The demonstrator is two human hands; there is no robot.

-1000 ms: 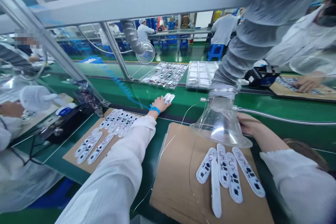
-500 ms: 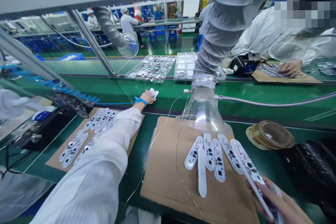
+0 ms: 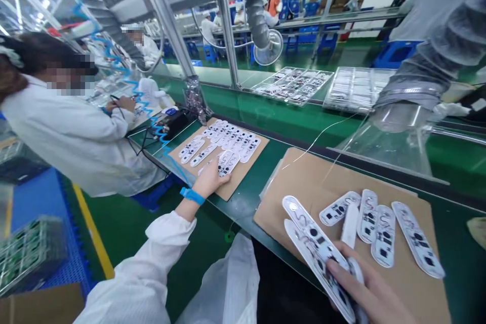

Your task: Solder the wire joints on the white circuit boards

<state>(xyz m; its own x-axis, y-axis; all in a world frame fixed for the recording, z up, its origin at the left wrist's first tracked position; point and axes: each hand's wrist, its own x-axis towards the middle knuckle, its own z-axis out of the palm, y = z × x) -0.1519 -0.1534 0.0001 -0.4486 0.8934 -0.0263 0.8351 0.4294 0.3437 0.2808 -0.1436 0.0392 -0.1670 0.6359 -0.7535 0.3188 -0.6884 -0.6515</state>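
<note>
My left hand (image 3: pixel 210 180), with a blue wrist strap (image 3: pixel 192 195), grips a couple of white oblong casings with circuit boards (image 3: pixel 229 161) over the left cardboard sheet (image 3: pixel 227 190). Rows of similar casings (image 3: pixel 218 131) lie just beyond it. In my right hand (image 3: pixel 366 283) is a small bunch of the same casings (image 3: pixel 317 248), held tilted above the right cardboard. Several more casings (image 3: pixel 384 240) lie face up on the right cardboard sheet (image 3: pixel 304 172), and one plain white strip (image 3: pixel 350 228) lies among them, partly behind my fingers.
A clear fume hood (image 3: pixel 398 144) on a grey duct hangs over the right cardboard's far edge. Compartment trays (image 3: pixel 294 83) stand across the green belt (image 3: pixel 261 111). A co-worker (image 3: pixel 72 126) sits at the left, near a black soldering unit (image 3: pixel 174 124) and a coiled blue cord (image 3: pixel 142 96).
The view has turned left. My left hand has come back from the belt to the left cardboard, still with casings in it. My right hand still holds its bunch, now farther left over the cardboard.
</note>
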